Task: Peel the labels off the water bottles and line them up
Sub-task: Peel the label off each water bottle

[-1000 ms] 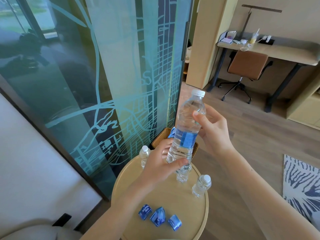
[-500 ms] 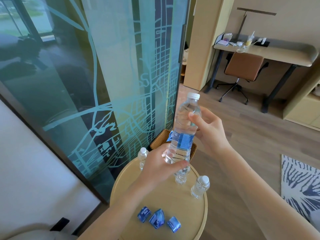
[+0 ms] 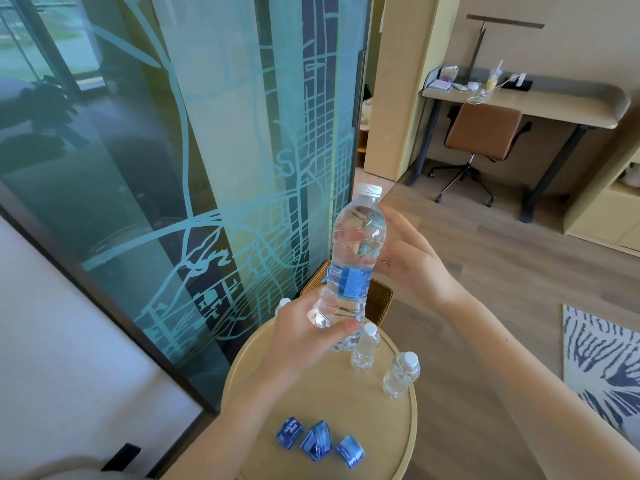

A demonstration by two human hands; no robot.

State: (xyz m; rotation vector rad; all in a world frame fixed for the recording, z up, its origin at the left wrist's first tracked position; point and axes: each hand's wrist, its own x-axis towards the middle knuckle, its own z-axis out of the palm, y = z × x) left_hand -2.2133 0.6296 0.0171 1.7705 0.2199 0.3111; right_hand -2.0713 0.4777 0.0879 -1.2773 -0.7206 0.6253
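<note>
The left hand (image 3: 311,337) grips the labelled bottle (image 3: 356,258) low on its body and holds it upright above the worktop's (image 3: 329,403) far edge. The right hand (image 3: 412,261) lies loosely open behind its shoulder, holding nothing. Gripped so low, the full bottle could tip onto the bare bottles (image 3: 365,348) beneath. A moment earlier a right finger pressed its front.

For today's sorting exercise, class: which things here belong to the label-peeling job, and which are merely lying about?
Job: labelled bottle gripped by left hand, right hand behind it, bare bottles, peeled labels, round table.
Lying about: office chair, desk, patterned rug.
</note>
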